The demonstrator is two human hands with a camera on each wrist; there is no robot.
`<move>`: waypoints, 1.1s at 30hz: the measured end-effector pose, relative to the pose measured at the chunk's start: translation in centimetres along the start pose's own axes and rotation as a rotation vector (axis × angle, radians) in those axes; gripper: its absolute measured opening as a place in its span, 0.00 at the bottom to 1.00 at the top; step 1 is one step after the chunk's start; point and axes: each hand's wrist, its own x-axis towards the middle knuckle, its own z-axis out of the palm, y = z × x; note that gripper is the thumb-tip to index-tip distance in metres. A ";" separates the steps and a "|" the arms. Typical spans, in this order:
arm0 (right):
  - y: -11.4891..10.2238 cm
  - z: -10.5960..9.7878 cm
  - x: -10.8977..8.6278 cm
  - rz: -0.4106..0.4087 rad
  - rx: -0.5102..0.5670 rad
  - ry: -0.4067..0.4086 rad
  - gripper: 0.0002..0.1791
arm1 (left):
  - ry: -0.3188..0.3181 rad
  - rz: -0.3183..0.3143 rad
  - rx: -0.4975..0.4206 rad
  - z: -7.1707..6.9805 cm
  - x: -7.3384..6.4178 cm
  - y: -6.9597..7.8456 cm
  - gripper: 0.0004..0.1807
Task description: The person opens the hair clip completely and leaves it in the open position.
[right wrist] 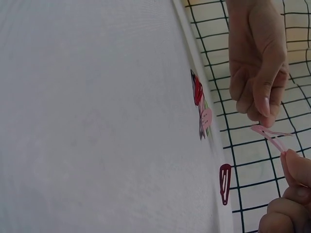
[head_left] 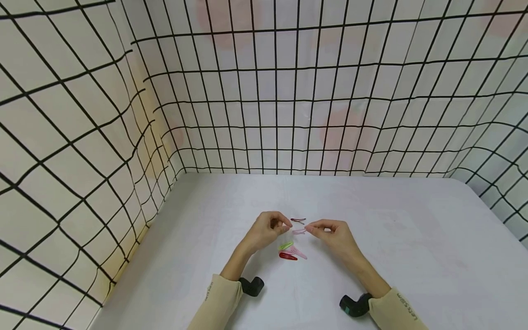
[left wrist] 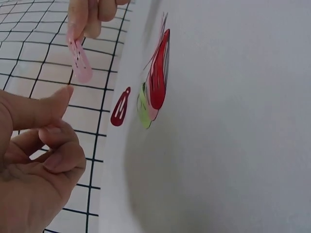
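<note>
A pink snap hair clip [head_left: 299,231] is pinched at one end between the thumb and finger of my right hand [head_left: 333,234]. In the right wrist view the clip's [right wrist: 269,136] two arms stand spread apart. My left hand [head_left: 266,230] hovers by its other end, fingers bent and nothing between them; the left wrist view shows a gap from its thumb to the clip [left wrist: 80,63]. Closer to me lie a green clip [head_left: 285,246], a pink clip [head_left: 298,251] and a bright red clip [head_left: 288,256], overlapping. A dark red clip [left wrist: 120,108] lies apart, beyond the hands.
The white table [head_left: 392,220] carries the clips. Black wire mesh [head_left: 272,114] stands at its back and along both sides, with pale cloth behind it. A black wrist camera [head_left: 252,286] sits at the left cuff, another camera [head_left: 355,305] at the right cuff.
</note>
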 end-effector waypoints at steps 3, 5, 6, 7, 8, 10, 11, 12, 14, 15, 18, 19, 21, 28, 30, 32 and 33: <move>0.0 0.0 0.1 -0.005 0.009 0.006 0.12 | 0.000 -0.012 0.001 0.1 0.1 -0.2 0.02; 0.0 0.0 0.1 -0.008 0.014 0.004 0.13 | -0.002 -0.013 0.003 0.1 0.1 -0.2 0.02; 0.1 0.0 0.1 -0.010 0.015 0.001 0.13 | -0.001 -0.008 0.004 0.1 0.1 -0.2 0.03; 0.1 0.0 0.2 -0.012 0.018 -0.002 0.13 | 0.000 -0.002 0.007 0.1 0.1 -0.2 0.03; 0.1 0.0 0.2 -0.014 0.018 -0.006 0.13 | 0.002 0.002 0.014 0.1 0.1 -0.2 0.03; 0.2 0.1 0.3 -0.017 0.022 -0.005 0.13 | 0.004 0.012 0.024 0.1 0.2 -0.1 0.03; 0.2 0.1 0.3 -0.018 0.021 -0.002 0.13 | 0.006 0.015 0.026 0.1 0.2 -0.1 0.03; 0.3 0.0 0.4 -0.022 0.018 -0.001 0.12 | 0.007 0.017 0.026 0.1 0.3 -0.1 0.03; 0.4 0.0 0.4 -0.024 0.014 0.007 0.12 | 0.006 0.014 0.029 0.2 0.3 -0.1 0.03; 0.4 0.0 0.4 -0.024 0.012 0.013 0.12 | 0.005 0.012 0.029 0.2 0.4 -0.2 0.03; 0.6 0.0 0.4 -0.018 0.009 0.021 0.12 | 0.003 0.004 0.031 0.3 0.5 -0.3 0.03; 0.6 0.0 0.4 -0.013 0.012 0.027 0.12 | 0.003 0.002 0.031 0.3 0.6 -0.3 0.03; 0.6 0.0 0.4 -0.008 0.020 0.033 0.12 | 0.010 0.002 0.028 0.3 0.7 -0.3 0.03; 0.6 0.3 0.4 -0.001 0.059 0.045 0.12 | 0.027 0.005 0.018 0.6 1.0 -0.7 0.03; 0.7 0.3 0.4 0.002 0.058 0.042 0.12 | 0.021 0.002 0.017 0.6 1.1 -0.8 0.03; 0.7 0.2 0.4 0.007 0.044 0.039 0.12 | 0.017 0.003 0.029 0.7 1.1 -0.8 0.03; 0.7 0.2 0.4 0.009 0.030 0.035 0.11 | 0.015 0.004 0.038 0.6 1.2 -0.7 0.03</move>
